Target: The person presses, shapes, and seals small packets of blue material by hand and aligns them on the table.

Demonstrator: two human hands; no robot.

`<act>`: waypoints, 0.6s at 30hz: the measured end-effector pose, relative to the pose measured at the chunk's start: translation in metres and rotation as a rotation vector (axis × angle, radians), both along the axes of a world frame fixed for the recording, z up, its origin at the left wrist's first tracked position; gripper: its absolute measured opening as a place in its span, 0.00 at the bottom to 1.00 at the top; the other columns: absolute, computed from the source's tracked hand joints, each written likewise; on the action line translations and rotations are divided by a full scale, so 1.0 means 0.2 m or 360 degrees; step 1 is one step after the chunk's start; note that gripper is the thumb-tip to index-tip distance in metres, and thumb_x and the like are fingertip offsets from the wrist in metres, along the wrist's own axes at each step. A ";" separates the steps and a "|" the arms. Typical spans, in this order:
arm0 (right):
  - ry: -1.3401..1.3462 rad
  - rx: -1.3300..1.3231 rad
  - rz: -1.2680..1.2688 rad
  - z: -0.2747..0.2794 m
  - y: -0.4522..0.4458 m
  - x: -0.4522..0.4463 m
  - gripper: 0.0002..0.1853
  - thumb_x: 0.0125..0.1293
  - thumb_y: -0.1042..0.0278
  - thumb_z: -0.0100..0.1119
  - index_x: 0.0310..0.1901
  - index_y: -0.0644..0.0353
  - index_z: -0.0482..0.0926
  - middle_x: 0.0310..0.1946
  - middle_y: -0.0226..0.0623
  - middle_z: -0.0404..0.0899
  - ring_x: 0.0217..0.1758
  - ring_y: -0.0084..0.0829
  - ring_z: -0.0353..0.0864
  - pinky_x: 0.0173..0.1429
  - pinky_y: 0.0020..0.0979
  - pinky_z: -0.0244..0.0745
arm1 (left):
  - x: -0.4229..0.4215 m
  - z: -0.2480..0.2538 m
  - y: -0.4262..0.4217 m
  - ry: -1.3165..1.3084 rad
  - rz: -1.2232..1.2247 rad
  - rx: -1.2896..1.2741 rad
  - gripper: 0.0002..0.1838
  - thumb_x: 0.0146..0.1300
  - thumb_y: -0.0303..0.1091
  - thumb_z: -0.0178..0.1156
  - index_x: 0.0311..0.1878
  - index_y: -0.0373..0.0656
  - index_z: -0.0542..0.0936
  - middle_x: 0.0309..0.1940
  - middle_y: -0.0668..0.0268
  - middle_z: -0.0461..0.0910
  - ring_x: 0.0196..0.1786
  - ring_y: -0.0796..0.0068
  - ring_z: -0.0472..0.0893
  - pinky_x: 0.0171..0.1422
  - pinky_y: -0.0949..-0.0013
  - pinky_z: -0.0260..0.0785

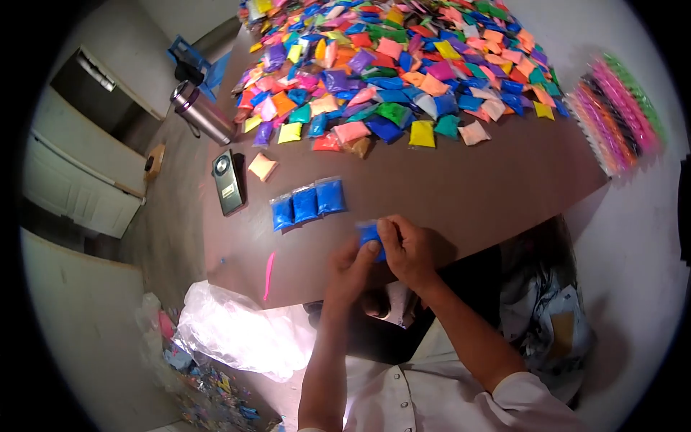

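Between my two hands, over the near edge of the brown table [475, 187], is a small clear packet with blue filling [369, 235]. My left hand [351, 268] pinches it from the left with the thumb on top. On its other side my right hand [407, 252] grips it, fingers closed and partly hiding it. Ahead and to the left, three similar blue packets [306, 204] lie side by side in a row. A thin pink plastic strip [269, 275] rests on the table left of my hands.
A large heap of multicoloured packets [374, 79] covers the far table. At left are a steel flask [203, 114], a dark phone [228, 183] and a single peach packet [263, 167]. Bundled colourful strips [612, 115] lie at the right corner. A white plastic bag [237, 331] hangs below the table.
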State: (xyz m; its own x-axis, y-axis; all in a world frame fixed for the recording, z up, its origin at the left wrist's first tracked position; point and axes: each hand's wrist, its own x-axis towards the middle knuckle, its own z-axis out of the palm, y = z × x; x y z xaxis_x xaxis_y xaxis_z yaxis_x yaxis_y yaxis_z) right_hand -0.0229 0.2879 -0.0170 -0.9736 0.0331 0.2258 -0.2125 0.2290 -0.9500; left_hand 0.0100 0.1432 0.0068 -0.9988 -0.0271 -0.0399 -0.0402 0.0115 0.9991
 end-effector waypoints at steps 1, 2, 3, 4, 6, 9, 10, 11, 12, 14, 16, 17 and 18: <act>-0.0009 0.0036 0.0021 0.00 0.01 0.00 0.16 0.82 0.59 0.58 0.45 0.65 0.85 0.35 0.50 0.88 0.39 0.44 0.92 0.42 0.36 0.81 | 0.00 0.01 0.01 0.0003 0.0009 0.0012 0.13 0.79 0.41 0.65 0.44 0.39 0.85 0.35 0.77 0.82 0.39 0.88 0.75 0.44 0.79 0.67; -0.0015 0.0029 -0.0001 0.01 0.00 0.00 0.16 0.82 0.59 0.58 0.45 0.65 0.85 0.35 0.50 0.88 0.39 0.44 0.92 0.42 0.36 0.81 | 0.00 0.02 0.02 0.0005 0.0020 0.0025 0.14 0.78 0.42 0.66 0.42 0.40 0.85 0.34 0.77 0.82 0.38 0.88 0.74 0.43 0.78 0.66; 0.0013 -0.0073 -0.0010 0.02 0.00 0.00 0.16 0.82 0.58 0.59 0.45 0.64 0.85 0.34 0.49 0.88 0.37 0.44 0.91 0.42 0.37 0.81 | 0.00 0.03 0.03 -0.0001 0.0001 0.0018 0.14 0.78 0.42 0.66 0.42 0.40 0.85 0.34 0.77 0.82 0.38 0.88 0.74 0.43 0.78 0.66; 0.0042 -0.0174 -0.0017 0.03 0.00 0.00 0.17 0.82 0.56 0.59 0.45 0.64 0.85 0.33 0.48 0.87 0.36 0.44 0.91 0.41 0.38 0.81 | 0.00 0.04 0.03 -0.0028 -0.0002 -0.0011 0.14 0.78 0.42 0.67 0.41 0.40 0.85 0.34 0.76 0.82 0.38 0.87 0.75 0.43 0.77 0.66; 0.0008 -0.0211 -0.0035 0.01 0.00 0.00 0.17 0.82 0.55 0.59 0.45 0.63 0.85 0.32 0.48 0.87 0.35 0.43 0.90 0.41 0.38 0.81 | 0.00 0.05 0.03 -0.0057 -0.0009 -0.0047 0.15 0.77 0.43 0.67 0.41 0.40 0.85 0.33 0.76 0.82 0.38 0.87 0.75 0.43 0.76 0.67; -0.0025 -0.0256 -0.0042 0.01 -0.01 0.00 0.19 0.82 0.52 0.60 0.44 0.63 0.85 0.31 0.48 0.87 0.34 0.43 0.89 0.39 0.38 0.80 | 0.00 0.02 0.01 -0.0088 -0.0018 -0.0286 0.16 0.77 0.44 0.68 0.41 0.39 0.85 0.33 0.75 0.83 0.38 0.86 0.76 0.44 0.76 0.68; -0.0025 -0.0264 -0.0036 0.01 -0.01 0.00 0.20 0.82 0.51 0.59 0.43 0.63 0.85 0.30 0.47 0.86 0.33 0.43 0.89 0.38 0.38 0.79 | 0.00 0.01 0.01 -0.0075 -0.0029 -0.0201 0.16 0.77 0.44 0.68 0.41 0.39 0.85 0.33 0.74 0.83 0.38 0.86 0.77 0.44 0.76 0.68; -0.0026 -0.0267 -0.0039 0.02 -0.01 0.00 0.20 0.82 0.51 0.59 0.43 0.63 0.85 0.30 0.47 0.86 0.33 0.43 0.89 0.38 0.38 0.79 | 0.00 0.00 0.00 -0.0063 -0.0039 -0.0115 0.16 0.78 0.44 0.68 0.41 0.39 0.85 0.33 0.73 0.84 0.38 0.86 0.77 0.44 0.75 0.69; 0.0005 -0.0220 -0.0035 0.02 -0.01 -0.01 0.20 0.82 0.51 0.59 0.43 0.63 0.84 0.30 0.47 0.86 0.32 0.43 0.89 0.38 0.38 0.79 | 0.00 0.00 0.00 -0.0065 -0.0040 -0.0117 0.16 0.78 0.44 0.68 0.41 0.39 0.85 0.33 0.73 0.84 0.38 0.86 0.77 0.44 0.75 0.69; 0.0035 -0.0175 -0.0030 0.03 -0.01 -0.01 0.21 0.82 0.51 0.59 0.42 0.63 0.84 0.29 0.47 0.86 0.32 0.43 0.88 0.37 0.38 0.79 | -0.01 -0.01 -0.01 -0.0031 -0.0028 -0.0056 0.16 0.78 0.43 0.67 0.42 0.39 0.85 0.34 0.73 0.85 0.38 0.85 0.79 0.45 0.76 0.70; -0.0004 -0.0173 0.0006 0.04 -0.01 0.00 0.21 0.83 0.50 0.58 0.42 0.63 0.84 0.29 0.47 0.86 0.32 0.43 0.88 0.37 0.39 0.78 | -0.01 -0.03 -0.02 -0.0026 -0.0032 -0.0069 0.16 0.79 0.44 0.67 0.42 0.38 0.85 0.34 0.72 0.86 0.38 0.85 0.79 0.45 0.76 0.71; -0.0005 -0.0174 0.0005 0.04 -0.01 0.00 0.21 0.83 0.50 0.58 0.42 0.63 0.84 0.29 0.47 0.86 0.32 0.43 0.88 0.37 0.39 0.78 | -0.01 -0.04 -0.02 -0.0022 -0.0037 -0.0078 0.16 0.79 0.44 0.67 0.42 0.38 0.85 0.35 0.72 0.86 0.38 0.85 0.79 0.46 0.76 0.71; 0.0024 -0.0165 -0.0003 0.03 -0.01 -0.01 0.21 0.83 0.50 0.58 0.42 0.63 0.84 0.30 0.48 0.86 0.32 0.43 0.88 0.37 0.39 0.78 | -0.01 -0.05 -0.02 -0.0023 -0.0039 -0.0078 0.16 0.79 0.44 0.67 0.42 0.38 0.85 0.35 0.72 0.86 0.38 0.85 0.79 0.46 0.76 0.71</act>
